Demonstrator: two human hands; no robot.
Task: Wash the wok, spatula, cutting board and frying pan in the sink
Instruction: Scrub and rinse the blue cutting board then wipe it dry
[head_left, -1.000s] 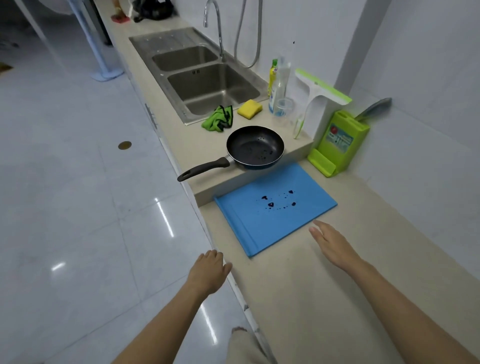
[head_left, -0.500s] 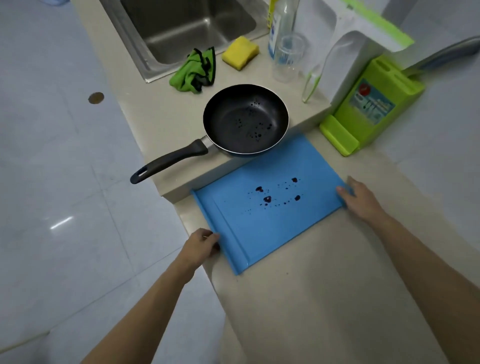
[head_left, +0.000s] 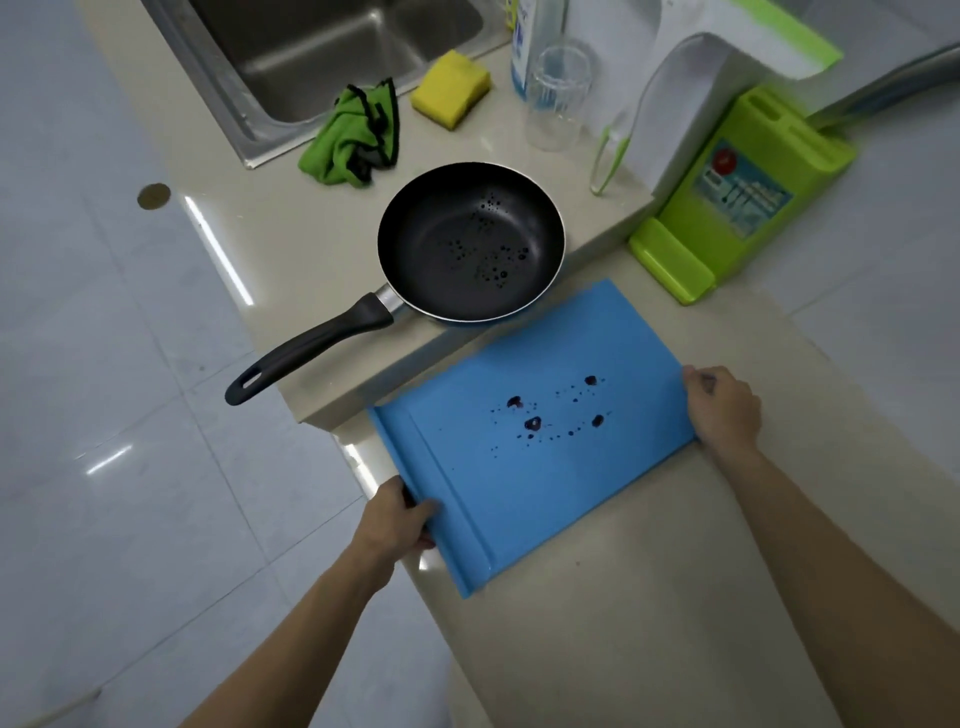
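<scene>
left hand (head_left: 397, 525) gripped the near-left edge of the flat blue plastic cutting board (head_left: 524, 441), right hand (head_left: 722, 410) gripped its far-right edge; board lay on the counter, long axis running between both grips. steel sink (head_left: 311, 57) sat beyond the left-hand grip, past the black frying pan (head_left: 467, 244)

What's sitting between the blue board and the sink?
In the head view, the black frying pan sits between the blue cutting board and the sink, with a green cloth nearer the sink.
</scene>
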